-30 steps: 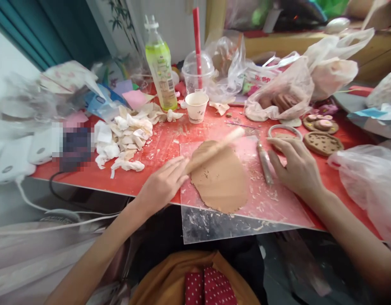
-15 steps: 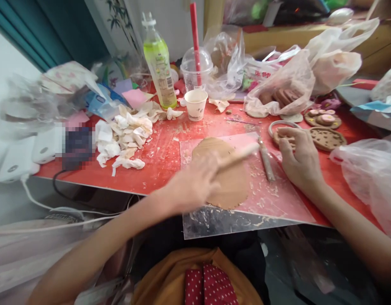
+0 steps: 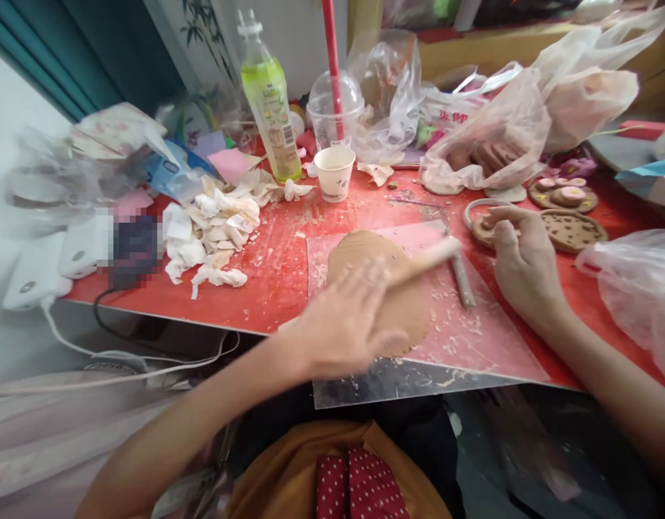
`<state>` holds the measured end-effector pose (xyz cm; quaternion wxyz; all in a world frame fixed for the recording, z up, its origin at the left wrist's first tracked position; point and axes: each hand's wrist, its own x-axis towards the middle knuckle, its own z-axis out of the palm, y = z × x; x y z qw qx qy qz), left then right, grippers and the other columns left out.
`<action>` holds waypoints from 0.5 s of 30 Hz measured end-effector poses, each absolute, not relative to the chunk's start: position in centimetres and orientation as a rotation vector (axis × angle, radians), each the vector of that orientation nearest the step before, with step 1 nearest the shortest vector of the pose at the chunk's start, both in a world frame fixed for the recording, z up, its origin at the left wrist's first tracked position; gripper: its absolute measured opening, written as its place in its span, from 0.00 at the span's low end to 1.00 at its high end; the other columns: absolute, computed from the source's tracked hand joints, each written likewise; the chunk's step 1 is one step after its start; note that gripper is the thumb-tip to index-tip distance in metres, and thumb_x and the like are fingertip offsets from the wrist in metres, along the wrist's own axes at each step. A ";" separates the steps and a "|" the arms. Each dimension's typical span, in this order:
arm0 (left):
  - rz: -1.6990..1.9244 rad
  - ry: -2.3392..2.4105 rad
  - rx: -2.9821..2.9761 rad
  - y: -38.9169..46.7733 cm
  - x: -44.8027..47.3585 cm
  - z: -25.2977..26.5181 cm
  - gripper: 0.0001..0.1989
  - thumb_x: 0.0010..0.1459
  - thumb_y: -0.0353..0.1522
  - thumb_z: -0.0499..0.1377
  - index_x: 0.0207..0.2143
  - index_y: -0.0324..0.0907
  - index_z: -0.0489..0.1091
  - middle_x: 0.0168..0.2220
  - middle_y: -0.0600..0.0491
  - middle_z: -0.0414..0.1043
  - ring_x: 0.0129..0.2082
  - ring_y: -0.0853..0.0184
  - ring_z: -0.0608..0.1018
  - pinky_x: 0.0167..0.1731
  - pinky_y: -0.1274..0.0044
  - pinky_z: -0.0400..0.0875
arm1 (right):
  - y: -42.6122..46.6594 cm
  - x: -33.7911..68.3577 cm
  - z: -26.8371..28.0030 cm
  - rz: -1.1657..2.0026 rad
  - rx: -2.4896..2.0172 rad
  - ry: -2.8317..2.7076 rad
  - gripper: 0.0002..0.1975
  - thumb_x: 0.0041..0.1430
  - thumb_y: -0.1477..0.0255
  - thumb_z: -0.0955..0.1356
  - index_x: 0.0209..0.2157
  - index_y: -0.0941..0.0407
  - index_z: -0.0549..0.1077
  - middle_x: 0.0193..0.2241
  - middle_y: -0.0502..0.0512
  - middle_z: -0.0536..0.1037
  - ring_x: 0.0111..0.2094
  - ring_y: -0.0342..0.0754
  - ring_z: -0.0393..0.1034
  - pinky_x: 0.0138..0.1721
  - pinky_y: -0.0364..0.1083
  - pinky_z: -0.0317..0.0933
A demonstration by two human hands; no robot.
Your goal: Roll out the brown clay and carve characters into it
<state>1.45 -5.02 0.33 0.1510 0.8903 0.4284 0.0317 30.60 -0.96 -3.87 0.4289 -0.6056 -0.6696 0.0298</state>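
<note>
Left hand (image 3: 337,321) lies flat over the stick (image 3: 430,260), fingers outstretched, presumably spreading pressure across the clay sheet (image 3: 411,306); right hand (image 3: 530,274) rests curled by the clay disc (image 3: 482,231), grip unclear.

It looks like a room at home, with a curtain (image 3: 94,58), and a drink bottle (image 3: 268,108) on a red worktop (image 3: 278,252).

Flat brown clay slab (image 3: 405,310) beneath a pale slanted rolling stick (image 3: 427,261)

the left hand (image 3: 343,317) (blurred) hides part of the stick (image 3: 427,263) and clay sheet (image 3: 362,249).
</note>
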 end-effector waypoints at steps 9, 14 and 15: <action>0.054 1.260 2.548 -4.4 2.2 0.6 0.34 0.67 0.44 0.37 0.67 0.30 0.38 0.70 0.39 0.37 0.70 0.55 0.45 0.68 0.65 0.43 | -0.8 31.1 -4.4 0.079 -1.495 -1.624 0.24 0.67 0.57 0.54 0.49 0.59 0.67 0.47 0.64 0.70 0.49 0.54 0.67 0.52 0.58 0.61; 0.277 1.575 2.473 -3.0 2.0 0.0 0.31 0.67 0.40 0.36 0.67 0.32 0.39 0.69 0.38 0.43 0.69 0.50 0.46 0.66 0.57 0.45 | -0.7 31.3 -4.5 0.076 -1.487 -1.617 0.24 0.67 0.56 0.54 0.49 0.60 0.68 0.47 0.65 0.70 0.49 0.54 0.66 0.52 0.59 0.60; 0.292 1.620 2.446 -2.8 2.0 -0.1 0.31 0.67 0.40 0.36 0.67 0.33 0.39 0.69 0.39 0.43 0.69 0.50 0.46 0.66 0.57 0.45 | -0.7 31.3 -4.5 0.077 -1.489 -1.614 0.24 0.67 0.57 0.54 0.49 0.60 0.67 0.47 0.65 0.70 0.49 0.54 0.66 0.52 0.59 0.60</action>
